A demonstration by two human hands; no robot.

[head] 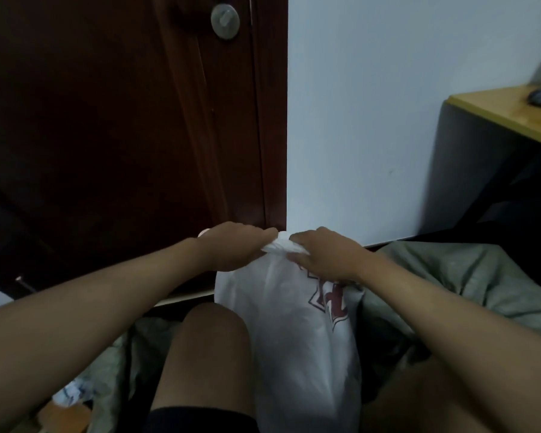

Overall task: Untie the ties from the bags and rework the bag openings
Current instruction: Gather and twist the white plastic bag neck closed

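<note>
A white plastic bag [294,332] with a red printed mark stands upright between my knees. Its top is gathered into a twisted bunch [280,245] at the middle of the view. My left hand [235,248] grips the bunch from the left, fingers curled round the plastic. My right hand [322,254] grips it from the right, knuckles up, touching the bag's neck. The two hands nearly meet over the bunch. Whether a separate tie sits there is hidden by my fingers.
A dark wooden door [122,120] with a round metal lock [225,20] stands ahead on the left, a pale wall [372,120] beside it. A wooden desk [506,110] juts in at right. Grey-green bedding [456,276] lies under my legs, and crumpled plastic [71,392] at lower left.
</note>
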